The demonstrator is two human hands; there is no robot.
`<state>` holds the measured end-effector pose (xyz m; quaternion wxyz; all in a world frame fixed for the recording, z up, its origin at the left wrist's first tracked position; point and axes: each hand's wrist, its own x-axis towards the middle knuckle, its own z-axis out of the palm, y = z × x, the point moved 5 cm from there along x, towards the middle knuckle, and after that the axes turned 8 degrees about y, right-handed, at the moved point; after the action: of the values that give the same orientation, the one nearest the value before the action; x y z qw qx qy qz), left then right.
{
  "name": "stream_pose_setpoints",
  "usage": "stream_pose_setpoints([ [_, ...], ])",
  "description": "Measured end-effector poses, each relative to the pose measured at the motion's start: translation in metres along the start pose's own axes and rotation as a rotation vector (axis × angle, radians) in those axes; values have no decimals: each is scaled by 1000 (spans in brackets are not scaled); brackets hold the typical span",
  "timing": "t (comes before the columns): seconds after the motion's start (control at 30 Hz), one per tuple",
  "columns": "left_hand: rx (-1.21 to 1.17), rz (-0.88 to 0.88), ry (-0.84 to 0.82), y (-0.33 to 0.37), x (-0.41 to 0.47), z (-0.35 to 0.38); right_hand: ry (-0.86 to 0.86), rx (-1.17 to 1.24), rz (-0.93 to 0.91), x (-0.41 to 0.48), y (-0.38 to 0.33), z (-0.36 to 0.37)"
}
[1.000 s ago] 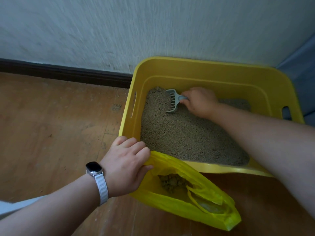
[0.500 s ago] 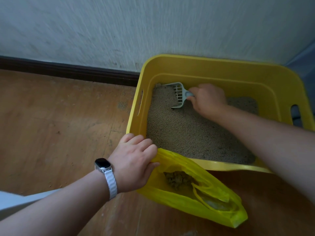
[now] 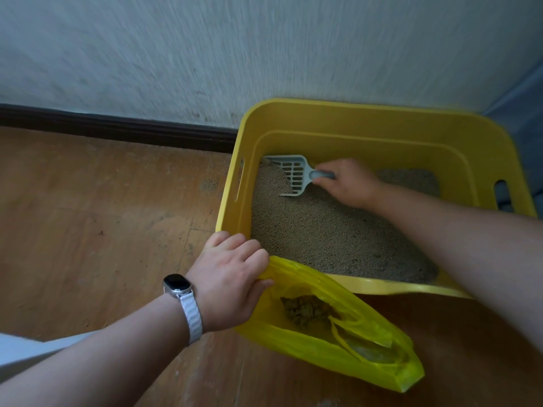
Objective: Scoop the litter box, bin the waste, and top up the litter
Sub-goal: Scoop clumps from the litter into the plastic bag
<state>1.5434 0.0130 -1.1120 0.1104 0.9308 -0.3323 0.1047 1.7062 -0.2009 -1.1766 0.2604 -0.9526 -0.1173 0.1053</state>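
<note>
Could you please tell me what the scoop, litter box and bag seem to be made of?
The scoop looks like rigid matte grey plastic, given its moulded slots. The litter box seems smooth, glossy yellow plastic, with a rounded moulded rim. The bag looks like thin translucent yellow plastic film: it crinkles and shows its contents.

We see the right hand (image 3: pixel 349 183) gripping a grey scoop (image 3: pixel 295 174) tilted in the litter (image 3: pixel 323 230) at the far left corner of the yellow box (image 3: pixel 367 118), while the left hand (image 3: pixel 229 280) holds open a yellow bag (image 3: pixel 346 353) of clumps (image 3: pixel 307 311) on the wooden floor (image 3: pixel 88 215).
</note>
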Motion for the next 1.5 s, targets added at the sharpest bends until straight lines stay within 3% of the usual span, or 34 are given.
stream_pose_setpoints([
  [0.37, 25, -2, -9, -1, 0, 0, -30, 252, 123, -24, -10, -2],
  [0.87, 84, -16, -47, 5, 5, -3, 299, 409, 290, -120, 8, -72],
  [1.23, 124, -111, -169, 5, 7, -3, 228, 118, 239, -192, -14, -100],
  [1.5, 131, -159, -291, 9, 7, -6, 248, -119, -1, -242, -28, -86],
])
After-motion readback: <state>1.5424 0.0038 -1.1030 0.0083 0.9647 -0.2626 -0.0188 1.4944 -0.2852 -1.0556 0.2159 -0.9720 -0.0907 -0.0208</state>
